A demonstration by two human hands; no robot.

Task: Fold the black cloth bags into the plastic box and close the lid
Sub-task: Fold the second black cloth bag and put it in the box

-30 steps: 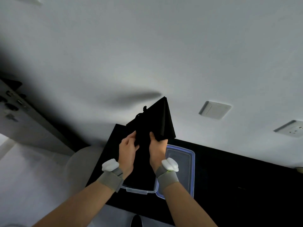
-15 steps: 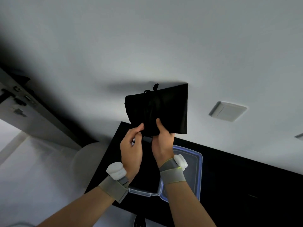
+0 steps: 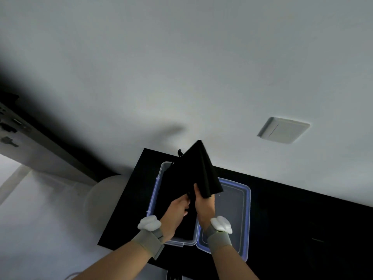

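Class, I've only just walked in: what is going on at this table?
A person holds a folded black cloth bag in both hands, the left hand and the right hand gripping its lower edge. It is raised over an open plastic box on the black table. The lid lies to the right of the box, so closing is not yet done. Something dark seems to lie inside the box, but I cannot tell what.

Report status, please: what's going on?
Left hand and right hand pinch black cloth bag over open plastic box. Lid off, beside it. Nothing in the way.
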